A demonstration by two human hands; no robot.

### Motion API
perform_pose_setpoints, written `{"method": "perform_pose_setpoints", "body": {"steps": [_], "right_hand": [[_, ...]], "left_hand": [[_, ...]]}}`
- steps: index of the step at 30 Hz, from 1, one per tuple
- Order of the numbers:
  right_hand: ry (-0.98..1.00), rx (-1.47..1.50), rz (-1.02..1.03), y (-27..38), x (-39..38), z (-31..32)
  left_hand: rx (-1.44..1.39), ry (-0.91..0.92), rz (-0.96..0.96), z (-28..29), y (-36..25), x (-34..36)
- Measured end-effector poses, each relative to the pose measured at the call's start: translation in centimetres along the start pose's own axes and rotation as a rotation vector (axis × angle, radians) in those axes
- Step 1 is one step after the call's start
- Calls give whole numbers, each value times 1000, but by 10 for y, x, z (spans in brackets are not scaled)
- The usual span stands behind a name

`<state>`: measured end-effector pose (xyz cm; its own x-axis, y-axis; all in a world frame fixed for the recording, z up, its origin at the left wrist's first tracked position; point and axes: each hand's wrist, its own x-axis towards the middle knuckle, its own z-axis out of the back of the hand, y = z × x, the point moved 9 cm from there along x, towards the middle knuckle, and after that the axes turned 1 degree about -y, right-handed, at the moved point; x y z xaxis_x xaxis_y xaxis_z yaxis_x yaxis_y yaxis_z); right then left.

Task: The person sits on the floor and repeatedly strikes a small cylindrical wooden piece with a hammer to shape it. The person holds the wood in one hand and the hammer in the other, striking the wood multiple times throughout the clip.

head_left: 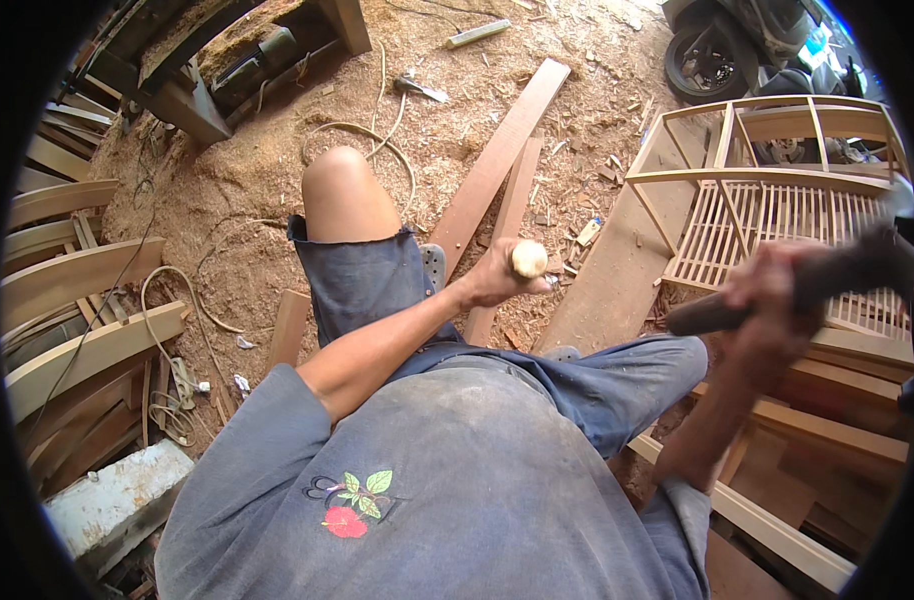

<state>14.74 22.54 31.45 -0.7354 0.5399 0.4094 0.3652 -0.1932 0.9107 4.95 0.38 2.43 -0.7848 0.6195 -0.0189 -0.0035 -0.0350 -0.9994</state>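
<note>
My left hand (pixel 495 276) is closed around a chisel-like tool, seen end-on by its round, pale wooden handle butt (pixel 529 259); its lower part is hidden beneath the hand. This hand is held over two reddish wooden boards, the longer board (pixel 512 135) and a narrower board (pixel 520 195), lying on the ground between my legs. On the right, my raised right hand (pixel 774 290) grips a hammer by its thick dark handle (pixel 712 313). Motion blurs the hammer, and its head at the right rim is hard to make out.
Wood shavings and a looping cord (pixel 410 180) cover the ground ahead. Curved wooden pieces (pixel 87 330) are stacked at left, beside a whitish block (pixel 127 500). At right stand a slatted wooden frame (pixel 722 225) and a wide plank (pixel 617 270). A wheel (pixel 705 65) shows far right.
</note>
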Motion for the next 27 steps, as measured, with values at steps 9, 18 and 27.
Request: {"method": "perform_pose_setpoints", "body": {"steps": [9,18,27], "right_hand": [[764,-968,-319,-150,-140,-73],[67,-259,160,17,-2,-13],[753,-1074,-26,-102,-118,-94]], "left_hand": [[-81,-21,13,-4,18,-18],[26,65,-58,-8,7,-18],[30,15,-117,-5,6,-22]]}}
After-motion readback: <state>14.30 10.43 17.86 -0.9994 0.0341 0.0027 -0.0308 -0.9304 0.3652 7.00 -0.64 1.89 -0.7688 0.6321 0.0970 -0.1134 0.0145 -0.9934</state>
